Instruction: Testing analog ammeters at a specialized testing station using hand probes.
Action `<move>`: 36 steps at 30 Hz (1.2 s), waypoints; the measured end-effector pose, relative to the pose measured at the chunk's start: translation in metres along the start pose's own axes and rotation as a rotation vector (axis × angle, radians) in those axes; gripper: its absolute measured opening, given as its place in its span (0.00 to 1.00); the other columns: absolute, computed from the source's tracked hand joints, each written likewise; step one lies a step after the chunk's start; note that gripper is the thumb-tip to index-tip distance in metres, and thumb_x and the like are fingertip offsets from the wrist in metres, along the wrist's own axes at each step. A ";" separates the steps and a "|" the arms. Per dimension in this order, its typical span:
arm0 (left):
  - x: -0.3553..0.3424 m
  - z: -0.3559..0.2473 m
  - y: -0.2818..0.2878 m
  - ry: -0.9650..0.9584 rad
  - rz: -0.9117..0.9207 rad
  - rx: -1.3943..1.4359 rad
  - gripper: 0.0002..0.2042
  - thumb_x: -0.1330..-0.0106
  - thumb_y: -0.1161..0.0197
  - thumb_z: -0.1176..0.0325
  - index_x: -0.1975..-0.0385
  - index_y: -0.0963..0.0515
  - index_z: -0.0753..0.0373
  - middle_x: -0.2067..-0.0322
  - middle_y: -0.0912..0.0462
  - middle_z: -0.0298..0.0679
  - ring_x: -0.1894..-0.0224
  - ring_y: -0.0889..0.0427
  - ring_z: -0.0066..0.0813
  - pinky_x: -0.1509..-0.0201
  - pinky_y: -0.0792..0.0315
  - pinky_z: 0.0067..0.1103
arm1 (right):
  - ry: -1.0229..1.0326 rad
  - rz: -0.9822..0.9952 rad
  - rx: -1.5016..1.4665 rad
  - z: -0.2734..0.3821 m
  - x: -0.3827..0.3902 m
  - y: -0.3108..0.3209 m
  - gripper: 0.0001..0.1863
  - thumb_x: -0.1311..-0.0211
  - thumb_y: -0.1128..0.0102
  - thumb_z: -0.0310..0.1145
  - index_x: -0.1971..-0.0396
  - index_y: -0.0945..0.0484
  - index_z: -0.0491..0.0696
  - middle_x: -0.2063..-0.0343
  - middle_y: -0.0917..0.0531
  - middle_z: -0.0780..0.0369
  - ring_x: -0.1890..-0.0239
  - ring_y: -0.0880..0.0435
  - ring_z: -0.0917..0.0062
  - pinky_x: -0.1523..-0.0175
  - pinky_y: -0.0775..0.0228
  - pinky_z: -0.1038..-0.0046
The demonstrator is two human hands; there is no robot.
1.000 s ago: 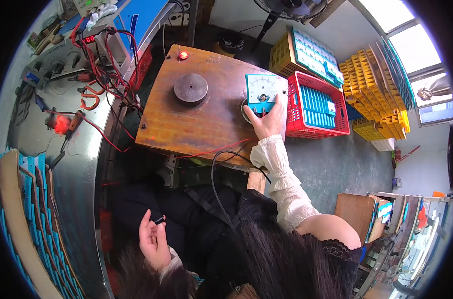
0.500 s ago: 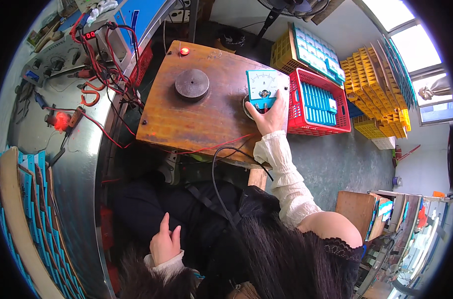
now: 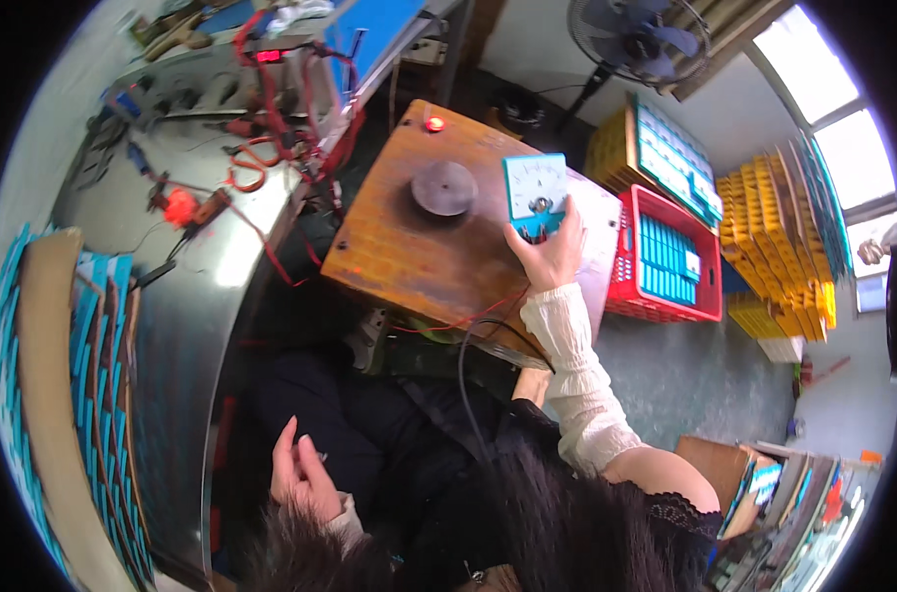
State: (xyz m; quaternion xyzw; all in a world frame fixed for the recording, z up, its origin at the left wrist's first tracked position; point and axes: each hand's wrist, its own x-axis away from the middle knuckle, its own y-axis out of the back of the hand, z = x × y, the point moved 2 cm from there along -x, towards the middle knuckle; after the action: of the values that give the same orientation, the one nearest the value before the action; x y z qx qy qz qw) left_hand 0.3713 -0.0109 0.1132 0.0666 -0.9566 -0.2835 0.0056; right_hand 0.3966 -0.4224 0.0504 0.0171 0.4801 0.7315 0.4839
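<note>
My right hand [image 3: 557,252] grips the lower end of a panel meter [image 3: 538,185] with a white dial face and teal lower part, thumb on one side and fingers on the other. The meter is above the right half of a worn wooden board [image 3: 389,242]. To its left on the board sits a thick round dark metal disc [image 3: 444,188]. A small red lamp [image 3: 435,124] glows at the board's far left corner. My left hand [image 3: 303,477] hovers by my lap, fingers stretched out and nothing in them.
A red crate [image 3: 665,309] of teal-cased pieces stands right of the board. Yellow trays [image 3: 774,217] are stacked beyond it. On the left, a metal bench [image 3: 187,335] carries tangled red leads [image 3: 271,109] and stacked boards of teal pieces [image 3: 103,375]. A fan [image 3: 645,39] stands behind.
The view has swung, so the scene sits farther right. My right hand has brought the meter leftward, closer to the metal disc. My left hand stays near my lap.
</note>
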 end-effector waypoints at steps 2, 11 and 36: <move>-0.002 -0.005 0.001 0.082 0.101 0.039 0.14 0.34 0.42 0.75 0.49 0.23 0.65 0.75 0.24 0.34 0.80 0.30 0.14 0.76 0.34 0.14 | 0.066 0.093 -0.111 0.027 -0.016 -0.028 0.56 0.64 0.25 0.54 0.38 0.42 0.38 0.45 0.30 0.50 0.40 0.33 0.57 0.32 0.56 0.47; 0.027 0.033 0.040 -0.041 -0.162 -0.132 0.14 0.39 0.37 0.75 0.52 0.20 0.61 0.69 0.19 0.39 0.72 0.21 0.26 0.70 0.27 0.18 | 0.302 0.043 -0.274 0.065 -0.037 -0.089 0.42 0.62 0.21 0.46 0.49 0.30 0.37 0.59 0.20 0.49 0.55 0.21 0.55 0.49 0.30 0.60; 0.040 0.058 0.091 0.349 -0.238 0.797 0.24 0.35 0.39 0.74 0.39 0.33 0.69 0.59 0.18 0.38 0.64 0.20 0.17 0.67 0.26 0.14 | -0.222 1.850 -0.992 0.240 0.243 0.023 0.14 0.42 0.35 0.20 0.57 0.27 0.38 0.64 0.17 0.60 0.64 0.17 0.79 0.58 0.24 0.79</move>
State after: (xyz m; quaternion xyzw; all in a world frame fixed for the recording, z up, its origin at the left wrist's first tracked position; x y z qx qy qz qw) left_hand 0.3179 0.0909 0.1126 0.2201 -0.9615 0.1238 0.1082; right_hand 0.3693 -0.0832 0.0892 0.2435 -0.1196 0.9242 -0.2687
